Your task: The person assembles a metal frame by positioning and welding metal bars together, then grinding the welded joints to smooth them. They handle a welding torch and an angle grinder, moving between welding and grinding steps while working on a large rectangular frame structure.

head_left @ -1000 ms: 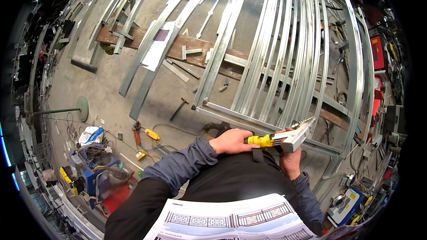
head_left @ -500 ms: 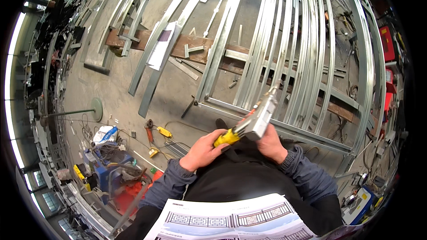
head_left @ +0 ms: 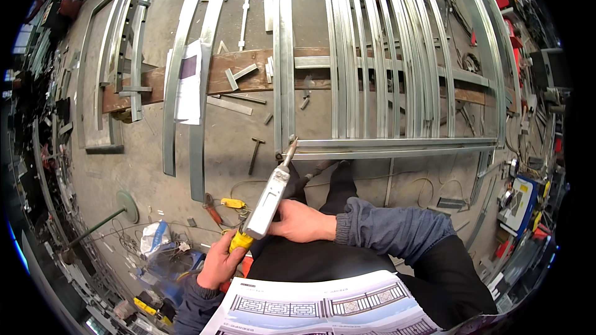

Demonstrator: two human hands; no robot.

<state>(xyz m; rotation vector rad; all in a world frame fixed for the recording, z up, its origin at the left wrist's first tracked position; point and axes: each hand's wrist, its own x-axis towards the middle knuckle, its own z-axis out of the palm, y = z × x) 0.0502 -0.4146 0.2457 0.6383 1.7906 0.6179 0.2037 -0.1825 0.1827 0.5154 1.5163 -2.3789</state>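
Swung left since earlier, the tool (head_left: 268,203) has its tip near the metal frame's (head_left: 397,144) near-left corner; left hand (head_left: 218,262) grips its yellow end, right hand (head_left: 305,222) its body; probably weighty, rigid, best held at those 2 spots

Far and right, long metal tubes (head_left: 411,87) shine, smooth and silvery. Beneath them, a brown wooden plank (head_left: 218,78) looks matt and scuffed. The concrete floor (head_left: 127,170) is dull grey. Near, a handheld tool (head_left: 269,203) pairs smooth silvery metal with a yellow plastic-looking grip (head_left: 241,241); the right sleeve (head_left: 397,231) is creased matt cloth, the printed sheet (head_left: 298,322) smooth paper.
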